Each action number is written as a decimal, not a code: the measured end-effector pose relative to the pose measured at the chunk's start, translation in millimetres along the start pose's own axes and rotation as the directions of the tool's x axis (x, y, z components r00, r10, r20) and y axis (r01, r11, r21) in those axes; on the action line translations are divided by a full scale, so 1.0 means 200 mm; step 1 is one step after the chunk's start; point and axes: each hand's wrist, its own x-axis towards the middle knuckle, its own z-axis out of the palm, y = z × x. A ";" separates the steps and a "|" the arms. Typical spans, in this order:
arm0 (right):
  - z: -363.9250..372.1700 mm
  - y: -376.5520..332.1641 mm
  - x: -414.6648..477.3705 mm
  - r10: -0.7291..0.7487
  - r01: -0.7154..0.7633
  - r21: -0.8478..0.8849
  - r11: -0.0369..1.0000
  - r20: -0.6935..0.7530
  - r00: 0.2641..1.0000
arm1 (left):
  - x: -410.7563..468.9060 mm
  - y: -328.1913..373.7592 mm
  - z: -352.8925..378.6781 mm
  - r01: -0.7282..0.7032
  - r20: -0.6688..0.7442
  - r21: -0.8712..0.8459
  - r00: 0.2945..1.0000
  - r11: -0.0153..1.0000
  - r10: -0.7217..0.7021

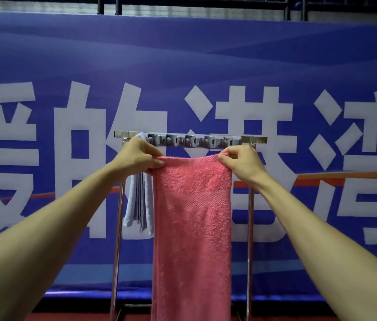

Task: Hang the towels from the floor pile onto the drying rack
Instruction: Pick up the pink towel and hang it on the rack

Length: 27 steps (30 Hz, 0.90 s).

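Pinched between thumb and curled fingers, the upper left corner of the pink towel [192, 216] is held by the left hand [140, 156], just below the top bar of the drying rack [255, 140]. Behind and below that hand a pale towel [139, 205] is seen draped over the left end of the bar, gathered into narrow hanging folds just beside the pink towel's left edge. A row of grey clips [194, 141] is carried along the bar between the two hands. The pink towel is stretched flat from hand to hand, its top edge sagging slightly under the clips, and it hangs straight down between the rack's two upright posts, past the lower edge of the view; whether it is laid over any rail cannot be told. Its upper right corner is pinched by the right hand [240, 163], thumb and fingertips closed on the cloth. A blue banner [43, 54] with large white characters is spread behind the rack, and a strip of red floor [71, 317] is visible beneath it
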 end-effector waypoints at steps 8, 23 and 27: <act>0.15 0.16 -0.07 0.053 -0.053 -0.063 0.997 -0.005 0.999 | -0.02 -0.21 0.16 0.123 -0.042 -0.081 0.991 0.989 -0.127; 0.66 0.67 -0.29 0.210 -0.210 -0.134 0.969 -0.009 0.978 | -0.05 -0.81 0.61 0.101 -0.100 0.176 0.991 0.979 -0.084; 0.82 0.82 -0.45 0.326 -0.314 -0.146 0.938 0.070 0.943 | -0.15 -1.06 0.77 0.258 -0.020 0.060 0.966 0.964 -0.257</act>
